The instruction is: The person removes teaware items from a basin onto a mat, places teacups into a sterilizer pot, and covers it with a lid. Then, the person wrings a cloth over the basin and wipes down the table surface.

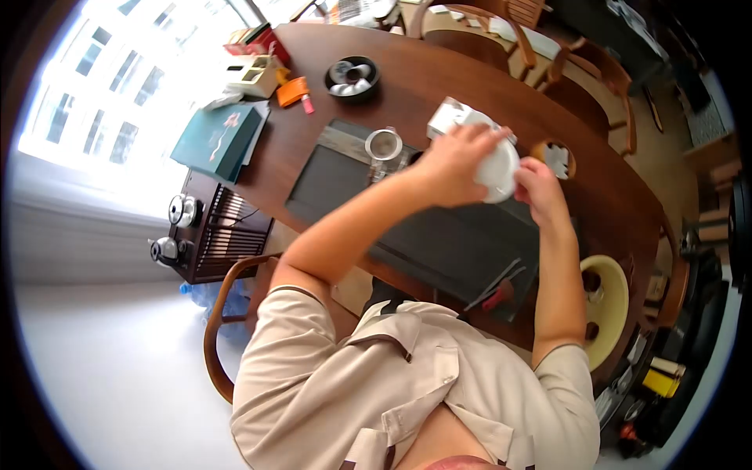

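Above the far right part of a dark tea tray (329, 184), a white round thing (499, 171) is held up between both hands. It looks like a shallow dish or a flat round pack; I cannot tell which. My left hand (456, 166) lies over its left side with the fingers bent around it. At its right edge, my right hand (539, 188) pinches the rim with closed fingers. Just behind the left hand stands a white box (453, 116). A glass vessel with a round strainer (384, 146) stands on the tray, left of my left hand.
Metal tongs (495, 283) and a red item lie at the tray's near right. A cream basin (615, 313) is at the right. Farther back are a black bowl (352, 80) with cups, a green box (215, 141) and an orange item (292, 92). Chairs surround the table.
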{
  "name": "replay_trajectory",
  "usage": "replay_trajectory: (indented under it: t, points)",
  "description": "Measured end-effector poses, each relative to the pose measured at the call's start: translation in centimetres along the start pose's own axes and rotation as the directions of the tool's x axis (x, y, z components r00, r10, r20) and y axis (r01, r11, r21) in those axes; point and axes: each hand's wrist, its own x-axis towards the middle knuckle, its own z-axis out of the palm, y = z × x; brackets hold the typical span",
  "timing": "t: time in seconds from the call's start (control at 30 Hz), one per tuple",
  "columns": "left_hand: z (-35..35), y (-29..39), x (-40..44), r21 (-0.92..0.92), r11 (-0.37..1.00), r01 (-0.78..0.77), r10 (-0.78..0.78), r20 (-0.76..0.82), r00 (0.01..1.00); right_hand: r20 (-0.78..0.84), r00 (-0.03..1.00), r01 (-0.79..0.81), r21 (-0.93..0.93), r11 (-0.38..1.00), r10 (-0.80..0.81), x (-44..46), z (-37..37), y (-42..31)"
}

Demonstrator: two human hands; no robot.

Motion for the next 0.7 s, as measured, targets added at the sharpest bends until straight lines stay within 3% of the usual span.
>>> replay_trajectory:
  t: [0.07,0.2,0.23,0.37,0.43,0.47,0.53,0.7]
  points:
    - [-4.9,-5.6,-1.8,0.07,0.992,0.105,-0.101,-0.063,0.993,0.151,0.989,0.009,0.034,0.999,-0.014,5.4,7.1,-2.0]
    - [-10.8,-16.5,-5.9,0.147,0.937,0.317,-0.299,-0.132,0.945,0.35,0.936,0.068,-0.257,0.964,0.027,14.4,19.7,-4.1]
    - [-10.8,-19.3,-7.0,0.122,0.928,0.352,-0.332,-0.157,0.93,0.434,0.898,0.042,-0.253,0.967,0.075,17.6,21.9,-2.6]
    - [-7.8,-28.0,-10.8,-0.013,0.884,0.467,-0.461,-0.182,0.868,0.314,0.929,0.064,-0.656,0.752,0.195,24.1,29.1,2.5]
    - [-5.7,-30.0,-12.0,-0.066,0.865,0.498,-0.501,-0.166,0.849,0.271,0.93,0.068,-0.789,0.61,0.247,25.1,30.8,3.8]
    - [-4.8,-31.1,-12.3,-0.094,0.861,0.501,-0.509,-0.156,0.846,0.265,0.93,0.058,-0.791,0.609,0.256,26.0,31.3,4.8]
    - [-4.0,-32.1,-12.5,-0.118,0.844,0.522,-0.535,-0.129,0.835,0.269,0.92,0.135,-0.9,0.415,0.284,28.4,31.9,7.9]
    - [-3.4,-32.4,-12.3,-0.105,0.843,0.528,-0.537,-0.097,0.838,0.218,0.91,0.06,-0.91,0.411,0.351,29.9,31.8,10.3]
